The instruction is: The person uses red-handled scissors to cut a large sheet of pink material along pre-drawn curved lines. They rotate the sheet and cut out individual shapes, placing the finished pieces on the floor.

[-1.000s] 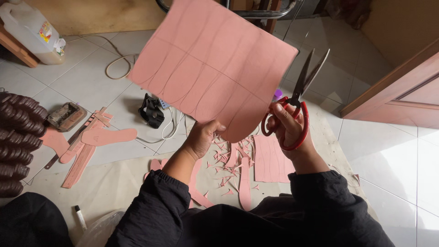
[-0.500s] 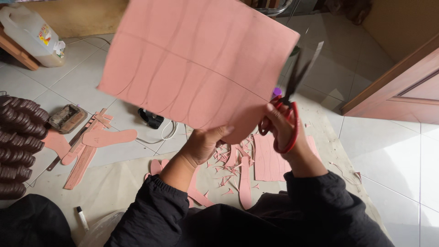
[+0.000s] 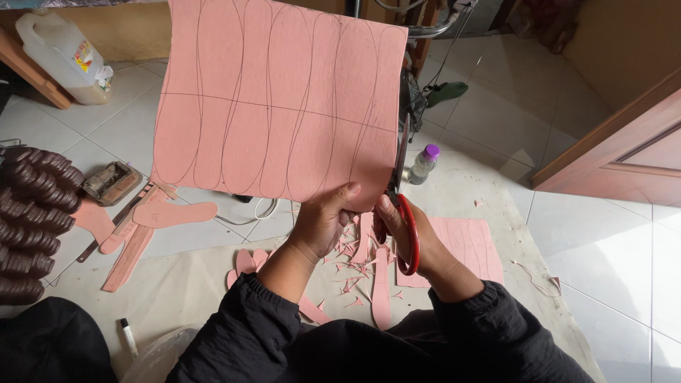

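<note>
The person is holding a big pink sheet point(image 3: 280, 106) up in front of them, covered in pencilled sole-shaped outlines. The left hand point(image 3: 323, 220) is pinching the bottom edge of it, thumb on the near face and the other fingers curled behind, so it's closed tight on the sheet. The right hand point(image 3: 404, 230) is wrapped through the red handles of a pair of scissors point(image 3: 403, 191), gripping them, with the blades pointing up along the sheet's right edge. Can't really tell how far apart the blades are, since they're seen edge-on right against the sheet.

Below the hands, on a pale mat point(image 3: 184, 284) spread over the tiled floor, there's a pile of pink offcuts point(image 3: 355, 262) and another marked pink sheet point(image 3: 464, 248) lying flat just right of the right wrist. Off to the left there's a cut-out sole shape point(image 3: 174, 213) plus some pink strips point(image 3: 128, 252), and a stack of dark brown soles point(image 3: 28, 220) at the left edge. A small bottle with a purple cap point(image 3: 424, 163) stands just past the scissors, and a white plastic jug point(image 3: 60, 57) sits at the top left.
</note>
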Available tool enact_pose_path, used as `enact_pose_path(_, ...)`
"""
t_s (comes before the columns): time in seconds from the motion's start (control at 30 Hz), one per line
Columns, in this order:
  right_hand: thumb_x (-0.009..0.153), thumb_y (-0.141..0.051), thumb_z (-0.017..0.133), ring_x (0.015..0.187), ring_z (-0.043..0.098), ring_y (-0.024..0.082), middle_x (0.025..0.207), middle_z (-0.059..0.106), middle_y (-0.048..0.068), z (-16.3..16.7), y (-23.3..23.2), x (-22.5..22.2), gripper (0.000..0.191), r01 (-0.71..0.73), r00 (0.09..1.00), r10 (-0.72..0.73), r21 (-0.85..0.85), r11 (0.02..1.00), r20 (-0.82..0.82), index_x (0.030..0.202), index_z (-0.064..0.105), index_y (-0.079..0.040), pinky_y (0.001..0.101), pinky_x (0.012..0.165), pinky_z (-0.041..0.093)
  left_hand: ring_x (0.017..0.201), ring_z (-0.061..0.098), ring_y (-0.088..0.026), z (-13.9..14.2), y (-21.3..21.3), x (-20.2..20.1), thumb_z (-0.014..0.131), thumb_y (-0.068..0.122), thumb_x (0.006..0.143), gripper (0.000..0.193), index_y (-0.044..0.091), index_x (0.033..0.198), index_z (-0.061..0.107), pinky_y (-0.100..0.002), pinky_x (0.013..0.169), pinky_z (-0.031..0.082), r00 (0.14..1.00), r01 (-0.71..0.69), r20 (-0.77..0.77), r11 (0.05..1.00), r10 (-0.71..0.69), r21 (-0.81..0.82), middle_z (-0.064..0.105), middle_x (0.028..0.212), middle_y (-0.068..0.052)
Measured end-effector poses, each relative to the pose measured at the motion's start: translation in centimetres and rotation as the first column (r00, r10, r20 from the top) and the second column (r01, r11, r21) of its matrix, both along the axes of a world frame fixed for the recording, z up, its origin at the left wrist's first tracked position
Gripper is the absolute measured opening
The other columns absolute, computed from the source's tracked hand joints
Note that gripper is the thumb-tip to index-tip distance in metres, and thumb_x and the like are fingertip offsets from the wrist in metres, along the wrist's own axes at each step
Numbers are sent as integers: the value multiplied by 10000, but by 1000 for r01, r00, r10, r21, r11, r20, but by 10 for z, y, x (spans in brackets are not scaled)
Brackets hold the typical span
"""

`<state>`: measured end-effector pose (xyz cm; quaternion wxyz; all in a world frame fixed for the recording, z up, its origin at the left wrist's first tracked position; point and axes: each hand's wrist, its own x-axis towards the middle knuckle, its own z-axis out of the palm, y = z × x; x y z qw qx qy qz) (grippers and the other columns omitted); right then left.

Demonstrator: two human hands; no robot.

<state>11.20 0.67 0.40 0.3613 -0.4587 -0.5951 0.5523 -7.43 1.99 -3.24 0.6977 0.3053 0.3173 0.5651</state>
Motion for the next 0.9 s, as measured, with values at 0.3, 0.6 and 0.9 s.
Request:
enact_pose_path(0.3, 986, -616, 422, 603, 564, 157, 696, 574, 66, -3, 5, 4, 633, 62, 998, -62, 25, 998, 2, 898, 595, -13, 304, 559, 491, 771, 486, -119, 1, -4, 15, 681, 226, 1022, 355, -80, 1192, 735, -247, 660, 402, 995, -65, -75, 997, 67, 31, 667, 955, -91)
enact_pose_path(0.6, 968, -648, 360, 520, 572, 185, 620, 567, 93, 3, 11, 8, 673, 103, 989, -100, -27, 994, 112, 842, 567, -20, 325, 475, 497, 969, 687, -157, 22, -13, 25, 602, 288, 1002, 425, -81, 1186, 700, -292, 883, 544, 979, -71, -183, 994, 86, 88, 741, 1066, -122)
enact_pose_path(0.9, 973, -651, 417, 607, 576, 154, 718, 569, 63, 5, 10, 11, 662, 15, 993, -19, 37, 999, 112, 880, 574, -15, 307, 557, 521, 939, 688, -169, 25, -11, 26, 626, 259, 989, 396, -91, 1163, 689, -303, 868, 551, 991, -119, -53, 991, 122, 58, 732, 1030, -124)
